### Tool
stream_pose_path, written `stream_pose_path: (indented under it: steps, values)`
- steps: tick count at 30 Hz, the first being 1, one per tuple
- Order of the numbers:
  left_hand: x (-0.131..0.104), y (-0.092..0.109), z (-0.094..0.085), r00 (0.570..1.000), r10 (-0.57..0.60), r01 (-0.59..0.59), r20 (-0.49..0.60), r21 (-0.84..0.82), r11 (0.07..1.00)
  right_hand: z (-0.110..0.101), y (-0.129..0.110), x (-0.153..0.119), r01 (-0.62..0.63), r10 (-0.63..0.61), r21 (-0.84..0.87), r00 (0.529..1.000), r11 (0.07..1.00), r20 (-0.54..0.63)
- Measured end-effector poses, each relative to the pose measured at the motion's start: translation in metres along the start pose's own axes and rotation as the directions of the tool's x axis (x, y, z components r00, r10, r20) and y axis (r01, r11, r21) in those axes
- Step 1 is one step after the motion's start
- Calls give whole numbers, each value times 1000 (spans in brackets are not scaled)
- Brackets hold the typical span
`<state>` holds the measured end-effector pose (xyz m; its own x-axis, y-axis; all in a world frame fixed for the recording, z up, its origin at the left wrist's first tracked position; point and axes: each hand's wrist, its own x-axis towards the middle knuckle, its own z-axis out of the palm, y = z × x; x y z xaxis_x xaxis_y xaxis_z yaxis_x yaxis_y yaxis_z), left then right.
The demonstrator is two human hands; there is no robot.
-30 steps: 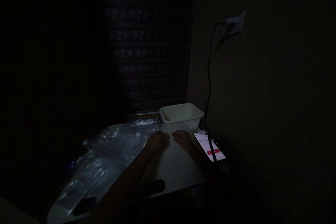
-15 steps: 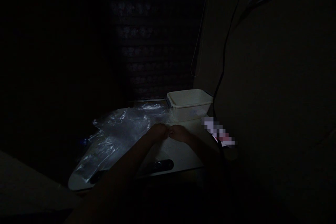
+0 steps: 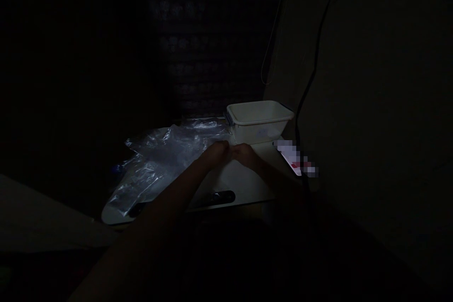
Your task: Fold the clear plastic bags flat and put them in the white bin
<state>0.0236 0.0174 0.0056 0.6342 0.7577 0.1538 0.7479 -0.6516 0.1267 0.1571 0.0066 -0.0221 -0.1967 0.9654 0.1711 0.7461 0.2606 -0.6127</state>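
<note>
In the dim head view, my left hand (image 3: 218, 152) and my right hand (image 3: 245, 154) are close together above the white tabletop (image 3: 247, 179). Both have their fingers curled and closed, tips facing each other. Anything between them is too small and dark to make out. Crumpled clear plastic bags (image 3: 159, 151) lie spread out left of my left hand. Just beyond my hands stands a white plastic bin (image 3: 262, 130) with dark side handles.
A lit phone-like screen (image 3: 288, 155), partly blurred out, lies at the table's right side. A black cable (image 3: 316, 61) hangs along the right wall and passes by it. Dark oval cutouts (image 3: 221, 197) run near the table's front edge. A dark blind (image 3: 212, 56) hangs behind.
The view has tilted, so the table, bin and bags appear higher in the picture. My hands stay close together over the table, fingers still closed.
</note>
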Motion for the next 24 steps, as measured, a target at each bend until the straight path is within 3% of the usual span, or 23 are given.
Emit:
stream_pose_path:
  steps: [7,16,24]
  values:
    - [4,5,3,998,-57,57,-6,40,998,-2,4,2,-146,163,313,986,938,-29]
    - [3,3,8,997,-72,71,19,80,994,-5,4,0,-78,87,103,993,992,-82]
    - [-4,-10,12,992,-75,49,106,230,972,-19,18,-8,-2,12,80,992,997,-124]
